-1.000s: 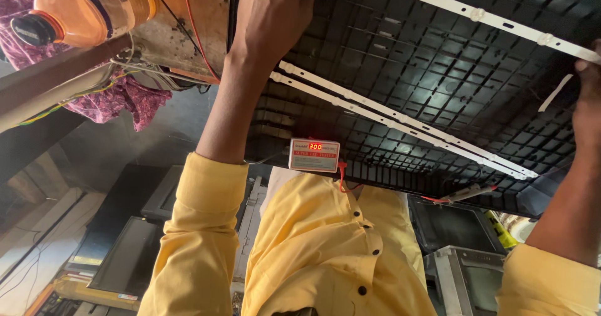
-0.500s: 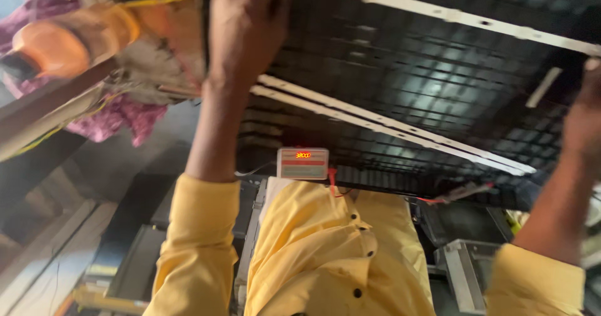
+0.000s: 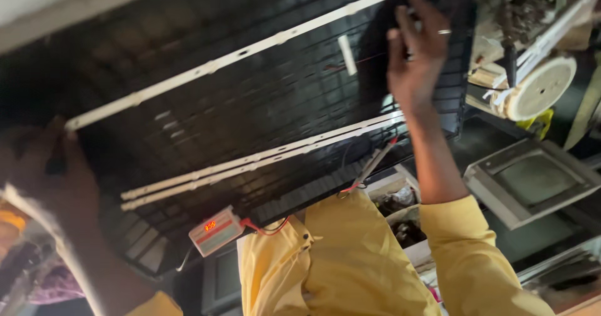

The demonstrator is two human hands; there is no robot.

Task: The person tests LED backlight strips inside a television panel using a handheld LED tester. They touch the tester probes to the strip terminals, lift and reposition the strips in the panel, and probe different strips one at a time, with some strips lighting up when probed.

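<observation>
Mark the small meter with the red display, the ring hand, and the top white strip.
meter [image 3: 216, 230], head view, on its white casing.
right hand [image 3: 416, 59], head view, on the palm.
top white strip [image 3: 238, 56], head view, mid-length.

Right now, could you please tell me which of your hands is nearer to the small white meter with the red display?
Left. The left hand grips the panel edge close to the meter; the right hand is at the far top corner.
</observation>
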